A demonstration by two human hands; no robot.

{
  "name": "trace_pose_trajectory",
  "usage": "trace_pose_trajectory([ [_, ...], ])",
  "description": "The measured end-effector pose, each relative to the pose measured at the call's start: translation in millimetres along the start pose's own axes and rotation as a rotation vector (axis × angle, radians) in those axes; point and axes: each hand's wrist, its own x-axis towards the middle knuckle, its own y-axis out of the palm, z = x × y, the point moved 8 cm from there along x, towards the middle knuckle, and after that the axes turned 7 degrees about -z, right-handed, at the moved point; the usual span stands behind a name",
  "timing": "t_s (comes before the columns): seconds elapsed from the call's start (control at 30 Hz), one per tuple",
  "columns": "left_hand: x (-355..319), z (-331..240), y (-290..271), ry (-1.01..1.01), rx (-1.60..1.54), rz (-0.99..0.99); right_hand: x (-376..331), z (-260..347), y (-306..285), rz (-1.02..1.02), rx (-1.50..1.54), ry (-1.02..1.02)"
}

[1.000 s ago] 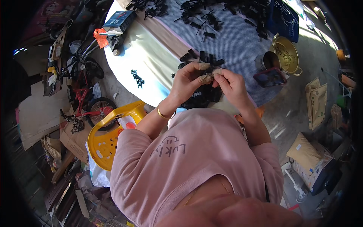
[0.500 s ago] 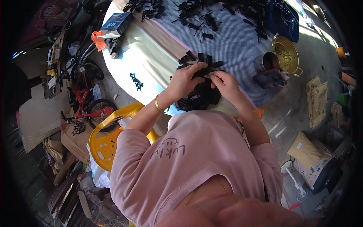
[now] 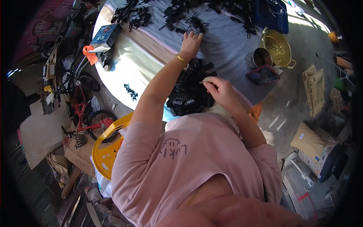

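Handling note, in my judgement: black pieces (image 3: 197,25), loose on the desk (image 3: 223,45), best parted singly, thin prongs eased clear of neighbours.
Left hand (image 3: 192,44): arm stretched far across, back uppermost, fingers forward at those pieces; whether its grip holds one, I cannot tell.
Right hand (image 3: 220,90): elbow bent, thumb and forefinger pinched together beside the near black heap (image 3: 189,99); anything between them, too small to tell.
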Motion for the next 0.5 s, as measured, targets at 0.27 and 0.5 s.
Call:
trace_pose_trajectory([
  [0.27, -29, -12, -66, -0.61, -0.933, 0.242, 0, 28, -42, -0.357, -0.079, -0.26],
  [0.5, -88, -51, -109, -0.734, -1.568, 0.111, 7, 51, -35, -0.387, 0.025, -0.385],
])
